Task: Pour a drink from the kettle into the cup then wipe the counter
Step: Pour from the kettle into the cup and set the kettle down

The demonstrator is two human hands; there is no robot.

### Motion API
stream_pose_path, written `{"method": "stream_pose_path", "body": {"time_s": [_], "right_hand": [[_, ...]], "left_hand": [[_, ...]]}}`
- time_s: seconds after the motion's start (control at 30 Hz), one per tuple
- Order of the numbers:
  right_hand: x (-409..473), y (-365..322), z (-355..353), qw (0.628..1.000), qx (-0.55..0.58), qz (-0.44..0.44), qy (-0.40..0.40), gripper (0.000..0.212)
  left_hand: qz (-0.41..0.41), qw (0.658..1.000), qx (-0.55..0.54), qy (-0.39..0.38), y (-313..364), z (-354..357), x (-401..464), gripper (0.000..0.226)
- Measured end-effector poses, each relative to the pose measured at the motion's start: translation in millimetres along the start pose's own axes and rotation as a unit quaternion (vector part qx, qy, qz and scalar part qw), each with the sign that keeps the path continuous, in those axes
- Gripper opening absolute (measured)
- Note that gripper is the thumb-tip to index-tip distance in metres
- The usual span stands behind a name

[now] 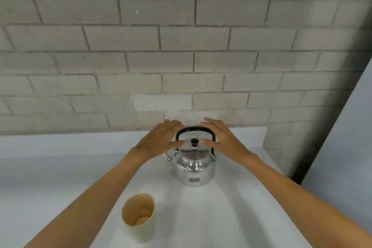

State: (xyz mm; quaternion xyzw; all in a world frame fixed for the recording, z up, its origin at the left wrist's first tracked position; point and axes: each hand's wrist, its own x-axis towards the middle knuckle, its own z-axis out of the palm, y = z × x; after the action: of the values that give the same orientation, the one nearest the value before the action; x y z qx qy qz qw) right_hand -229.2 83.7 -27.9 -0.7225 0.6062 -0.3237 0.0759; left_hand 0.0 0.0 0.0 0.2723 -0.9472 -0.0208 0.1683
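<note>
A shiny metal kettle [193,167] with a black upright handle and a dark lid knob stands on the white counter [60,167], its spout pointing left. My left hand [161,139] hovers flat on the kettle's left side and my right hand [221,139] on its right side, fingers spread, both level with the handle. Neither hand grips anything; the thumbs point toward the lid knob. A beige cup [138,215] stands upright in front of the kettle to the left, beside my left forearm, with a little brownish liquid at its bottom.
A grey brick wall [181,46] rises straight behind the counter. The counter's right end stops near a dark gap [322,127], and a pale grey panel [352,147] stands at the far right.
</note>
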Motion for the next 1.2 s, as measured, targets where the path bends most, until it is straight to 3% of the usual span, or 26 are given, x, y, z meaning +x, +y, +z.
{"method": "stream_pose_path", "body": {"time_s": [0.23,0.4,0.53,0.8,1.2], "right_hand": [[14.6,13.5,23.0,0.992,0.120,0.037,0.022,0.057],[23.2,15.1,36.3,0.978,0.177,0.027,0.105,0.030],[24.6,11.3,38.5,0.964,0.218,0.043,0.145,0.019],[19.8,-7.2,22.9,0.959,0.225,0.055,0.163,0.020],[-9.9,-79.7,-61.3,0.962,0.212,0.041,0.167,0.017]], "left_hand": [[-0.077,0.970,-0.228,-0.038,-2.1,44.3,23.5,0.070],[-0.100,0.948,-0.295,0.060,0.4,64.2,34.5,0.040],[-0.089,0.944,-0.297,0.110,-1.4,66.3,37.8,0.017],[-0.075,0.944,-0.289,0.142,10.1,50.5,36.2,0.020],[-0.074,0.932,-0.330,0.134,74.5,-45.6,15.0,0.012]]}}
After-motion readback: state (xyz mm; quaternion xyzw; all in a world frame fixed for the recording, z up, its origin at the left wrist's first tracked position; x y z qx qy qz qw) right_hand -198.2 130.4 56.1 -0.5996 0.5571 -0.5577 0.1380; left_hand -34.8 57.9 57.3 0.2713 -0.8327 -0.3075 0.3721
